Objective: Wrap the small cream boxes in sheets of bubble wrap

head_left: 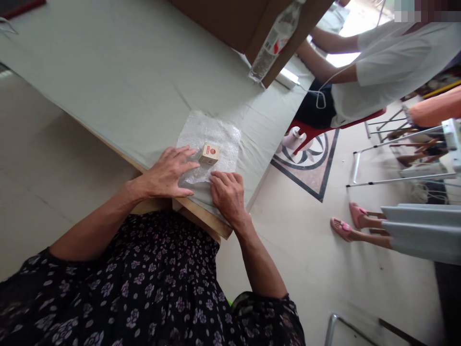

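Observation:
A small cream-coloured box [210, 153] with a red label and a round picture sits on a sheet of bubble wrap [227, 139], spread on the cloth-covered table near its corner. My left hand [166, 174] is open beside the box, its fingers apart and reaching over the left edge of the wrap; the thumb points toward the near side. At the sheet's near right edge, my right hand [228, 196] is closed, with curled fingers at the wrap's border. Its fingertips are partly hidden.
A large brown carton [223, 19] stands at the table's far side, with a clear plastic bottle [275, 43] against it. A white power strip [287, 77] with a cable lies nearby. A person in a white shirt [392, 67] sits at the right; another person's feet [345, 228] show on the floor.

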The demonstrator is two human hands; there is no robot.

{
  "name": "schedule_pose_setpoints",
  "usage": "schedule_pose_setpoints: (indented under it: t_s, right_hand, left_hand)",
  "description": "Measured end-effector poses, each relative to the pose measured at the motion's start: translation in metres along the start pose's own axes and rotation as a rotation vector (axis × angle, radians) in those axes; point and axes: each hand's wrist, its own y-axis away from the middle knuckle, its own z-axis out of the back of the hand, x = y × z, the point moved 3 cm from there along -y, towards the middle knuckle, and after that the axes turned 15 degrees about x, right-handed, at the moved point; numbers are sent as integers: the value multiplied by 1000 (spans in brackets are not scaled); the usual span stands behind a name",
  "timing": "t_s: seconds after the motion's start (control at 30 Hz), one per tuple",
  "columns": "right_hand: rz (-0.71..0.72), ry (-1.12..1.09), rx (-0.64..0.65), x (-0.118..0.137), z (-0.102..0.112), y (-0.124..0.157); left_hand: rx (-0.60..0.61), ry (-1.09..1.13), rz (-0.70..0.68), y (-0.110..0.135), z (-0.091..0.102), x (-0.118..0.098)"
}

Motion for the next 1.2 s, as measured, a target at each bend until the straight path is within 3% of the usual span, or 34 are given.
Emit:
schedule_pose_setpoints:
  t_s: [0.17,0.4,0.7,1.2]
  right_hand:
    - [-27,-78,-108,-4,16,-12]
    - [-125,-258,-144,-21,40,-36]
    - [-205,-551,-157,-53,30,-65]
    - [-233,-678,-133,-51,20,-55]
  left_hand:
    - [-152,103,75,-14,9,-9]
    - [-318,482,160,-44,20,-3]
    - [-339,671,316,-66,20,8]
    - [-312,733,300,-62,17,2]
